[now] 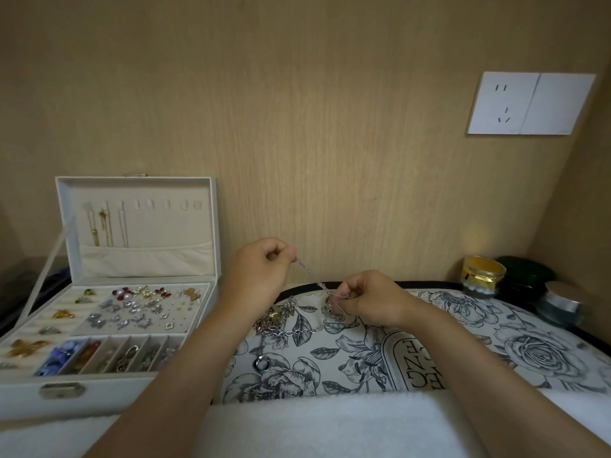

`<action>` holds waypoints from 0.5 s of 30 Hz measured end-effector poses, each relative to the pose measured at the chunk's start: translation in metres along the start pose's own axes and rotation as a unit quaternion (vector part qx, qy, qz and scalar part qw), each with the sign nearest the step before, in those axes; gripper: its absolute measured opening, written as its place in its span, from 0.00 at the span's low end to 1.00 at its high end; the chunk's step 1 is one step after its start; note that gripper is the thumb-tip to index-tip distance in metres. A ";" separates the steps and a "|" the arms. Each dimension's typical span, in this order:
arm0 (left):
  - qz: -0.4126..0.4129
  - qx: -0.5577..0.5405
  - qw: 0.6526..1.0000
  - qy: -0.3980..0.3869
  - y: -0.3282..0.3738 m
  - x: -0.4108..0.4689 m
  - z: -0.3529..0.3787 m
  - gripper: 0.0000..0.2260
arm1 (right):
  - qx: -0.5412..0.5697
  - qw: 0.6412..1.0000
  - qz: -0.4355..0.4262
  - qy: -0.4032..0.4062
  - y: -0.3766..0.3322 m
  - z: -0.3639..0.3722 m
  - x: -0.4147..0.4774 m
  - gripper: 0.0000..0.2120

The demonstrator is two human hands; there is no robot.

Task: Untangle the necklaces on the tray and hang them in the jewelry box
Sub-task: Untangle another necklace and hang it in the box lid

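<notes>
Over the tray (469, 345), left grip (261, 269) and right grip (367, 299) pinch one chain (312, 276)

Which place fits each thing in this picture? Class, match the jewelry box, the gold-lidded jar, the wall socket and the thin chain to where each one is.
Things:
1 jewelry box
2 gold-lidded jar
3 wall socket
4 thin chain

Places:
A pinched between the left hand and the right hand
B left of the tray, lid open
C high on the wall, at the right
D behind the tray, at the right

Pairs: 1-B, 2-D, 3-C, 4-A.
</notes>
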State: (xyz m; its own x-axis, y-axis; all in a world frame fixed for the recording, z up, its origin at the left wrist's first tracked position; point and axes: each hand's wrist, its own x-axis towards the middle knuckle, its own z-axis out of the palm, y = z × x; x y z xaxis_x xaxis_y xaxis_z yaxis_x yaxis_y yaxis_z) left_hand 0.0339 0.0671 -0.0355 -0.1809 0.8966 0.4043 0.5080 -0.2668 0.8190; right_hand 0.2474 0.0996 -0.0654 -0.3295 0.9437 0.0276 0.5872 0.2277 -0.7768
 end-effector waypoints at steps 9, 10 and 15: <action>0.002 0.307 0.941 -0.141 -0.014 -0.002 -0.003 0.11 | 0.059 0.998 0.022 0.025 -0.012 -0.010 -0.012 0.09; 0.006 0.330 0.931 -0.158 -0.016 -0.003 -0.002 0.10 | 0.066 0.997 0.020 0.025 -0.013 -0.012 -0.013 0.07; 0.043 0.269 0.938 -0.216 -0.020 -0.009 0.012 0.09 | 0.101 0.995 0.013 0.020 -0.014 -0.011 -0.013 0.09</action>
State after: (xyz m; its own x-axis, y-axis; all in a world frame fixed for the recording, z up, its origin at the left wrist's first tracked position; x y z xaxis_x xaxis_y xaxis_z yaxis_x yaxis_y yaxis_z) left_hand 0.0356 0.0686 -0.0602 0.1789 0.9706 0.1609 0.8773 -0.2314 0.4204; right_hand 0.2508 0.0869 -0.0479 -0.2839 0.9585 0.0271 0.4340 0.1536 -0.8877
